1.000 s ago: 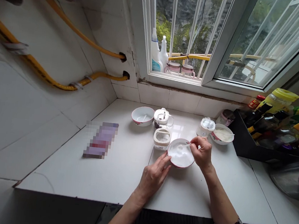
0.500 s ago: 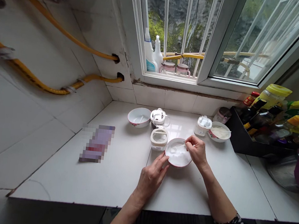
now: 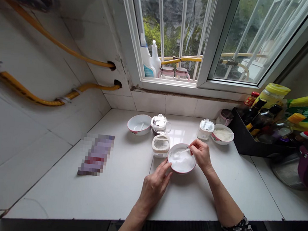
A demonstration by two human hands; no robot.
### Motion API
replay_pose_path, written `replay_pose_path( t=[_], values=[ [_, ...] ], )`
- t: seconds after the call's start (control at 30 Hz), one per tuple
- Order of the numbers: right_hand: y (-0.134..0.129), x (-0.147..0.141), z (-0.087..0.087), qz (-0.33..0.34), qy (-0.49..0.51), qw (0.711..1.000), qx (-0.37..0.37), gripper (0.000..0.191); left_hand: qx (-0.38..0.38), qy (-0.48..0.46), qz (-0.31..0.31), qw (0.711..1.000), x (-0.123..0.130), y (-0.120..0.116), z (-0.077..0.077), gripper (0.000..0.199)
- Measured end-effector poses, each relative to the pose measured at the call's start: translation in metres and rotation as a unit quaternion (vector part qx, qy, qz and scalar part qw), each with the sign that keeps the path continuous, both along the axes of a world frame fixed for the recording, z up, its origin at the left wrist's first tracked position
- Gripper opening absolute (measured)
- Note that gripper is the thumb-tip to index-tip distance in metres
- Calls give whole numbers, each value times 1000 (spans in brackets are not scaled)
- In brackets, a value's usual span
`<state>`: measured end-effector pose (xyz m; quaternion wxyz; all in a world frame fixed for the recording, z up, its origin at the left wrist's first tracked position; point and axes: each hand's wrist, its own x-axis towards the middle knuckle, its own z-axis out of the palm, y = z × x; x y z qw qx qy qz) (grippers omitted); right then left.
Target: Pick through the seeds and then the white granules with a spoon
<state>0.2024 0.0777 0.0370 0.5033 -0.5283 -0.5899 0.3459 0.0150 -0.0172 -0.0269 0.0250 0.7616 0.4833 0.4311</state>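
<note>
A bowl (image 3: 183,167) with a pink rim stands on the counter, holding white powder. At its left rim, my left hand (image 3: 154,187) grips the edge with its fingers pressed to the side. Over the right rim, my right hand (image 3: 201,154) pinches the handle of a small white spoon (image 3: 185,150), whose bowl end rests in the powder. Just left of the bowl is a clear seasoning jar (image 3: 160,145) with a cream rim. Behind that jar sits another lidded jar (image 3: 158,122) with a dark content.
A bowl with a spoon (image 3: 139,124) stands at the back left. On the right are a lidded jar (image 3: 205,129), a bowl of whitish grains (image 3: 222,134) and a black box (image 3: 246,144) of bottles. A blurred purple packet (image 3: 97,155) lies on the left.
The view has shifted and tilted slightly. Both hands keep their places at the bowl, and the spoon stays in the powder.
</note>
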Motion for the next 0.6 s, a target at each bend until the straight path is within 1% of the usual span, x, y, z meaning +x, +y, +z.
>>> replay_pose_path(
  t=[0.13,0.27,0.37,0.43,0.5,0.57,0.6],
  values=[
    [3,3,1,-3,68,997,-22,10,-6,1,5,1000,-1,0,-1,30],
    [5,2,5,1,140,989,-47,8,-13,5,2,1000,-1,-1,-1,30],
    [4,-5,8,3,174,984,-40,5,-9,6,2,1000,-1,-1,-1,30],
    [2,-14,8,10,169,985,-12,5,-9,5,4,1000,-1,-1,-2,29],
    [-2,-23,7,21,127,991,38,7,-10,5,4,1000,-1,-1,-2,29],
    [-7,-30,6,32,39,992,119,7,-9,4,3,1000,-1,0,-3,30],
    [-9,-33,6,42,-14,984,170,8,-8,2,1,1000,0,0,-4,30]
  ],
)
